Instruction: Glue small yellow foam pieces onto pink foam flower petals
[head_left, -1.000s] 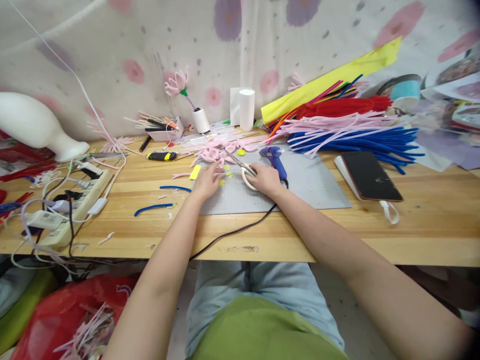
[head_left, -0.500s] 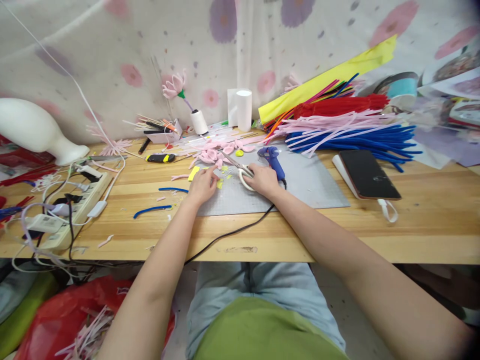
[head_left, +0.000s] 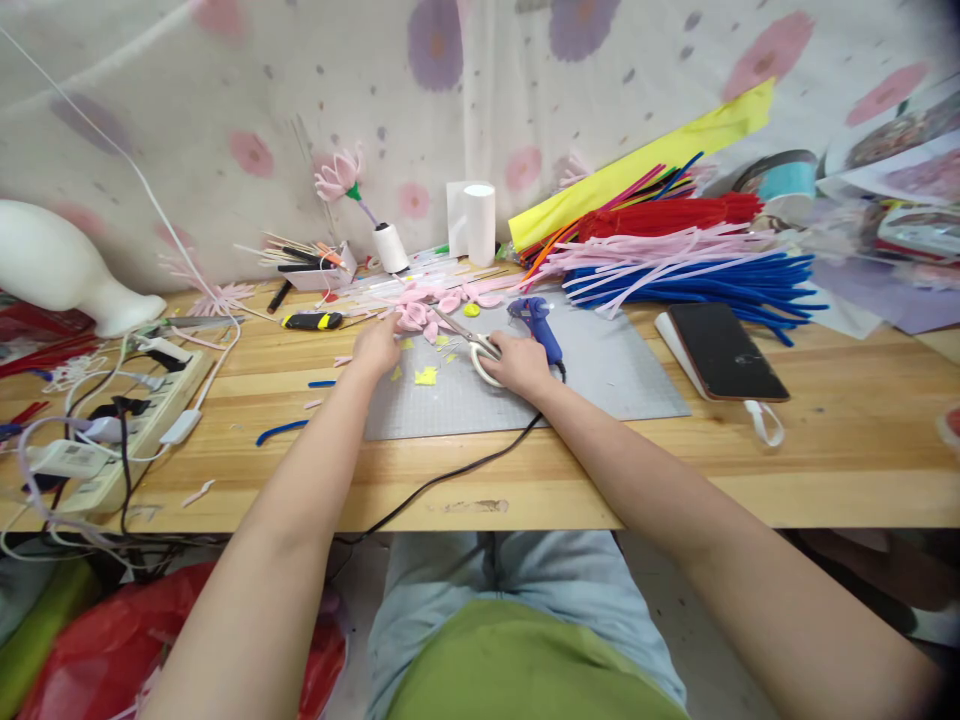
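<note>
My right hand (head_left: pixel 521 365) is closed around the white handles of a pair of scissors (head_left: pixel 480 347), whose blades point up and left over the grey cutting mat (head_left: pixel 465 413). My left hand (head_left: pixel 377 345) rests at the mat's left edge, beside a heap of pink fuzzy petals (head_left: pixel 416 312); its fingertips are mostly hidden, so I cannot tell if they hold anything. A yellow scrap (head_left: pixel 425 376) lies on the mat between both hands, with smaller yellow bits around it. A yellow disc (head_left: pixel 471 310) sits by the petals. Right of the scissors lies a blue glue gun (head_left: pixel 538 325).
Bundles of blue pipe cleaners (head_left: pixel 697 285) and pink ones fill the back right, near a phone (head_left: pixel 727 350). A utility knife (head_left: pixel 313 321) and a power strip (head_left: pixel 150 430) lie left. The glue gun's black cord (head_left: pixel 450 468) crosses the front. A pink flower (head_left: pixel 339 175) stands behind.
My left hand has moved left and slightly away from me, over where a yellow piece lay, uncovering the yellow scrap on the mat. My right hand keeps the scissors in nearly the same place.
</note>
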